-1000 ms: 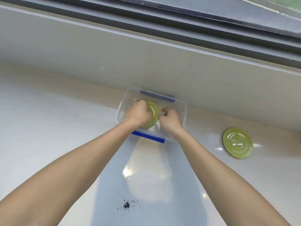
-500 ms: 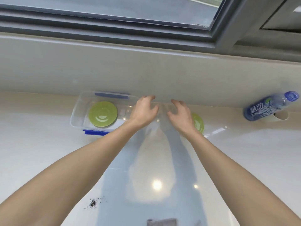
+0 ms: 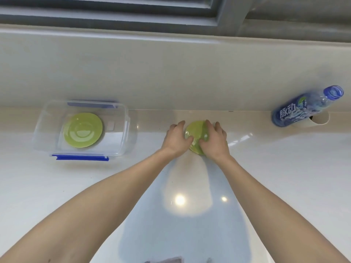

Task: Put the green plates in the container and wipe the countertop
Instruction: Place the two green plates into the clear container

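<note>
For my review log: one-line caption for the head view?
Both hands grasp second green plate; first plate sits in clear container.

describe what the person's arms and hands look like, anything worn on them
Both arms are bare as far up as the view shows: no sleeves in sight. The left hand and right hand wear no gloves, and no watch, rings or wristbands show.

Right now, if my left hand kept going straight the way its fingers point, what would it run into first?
The left hand points away from you, gripping the second green plate. Straight on is a short strip of bare countertop, then the pale wall below the window. Nothing else seems to lie between, though depth is hard to judge.
</note>
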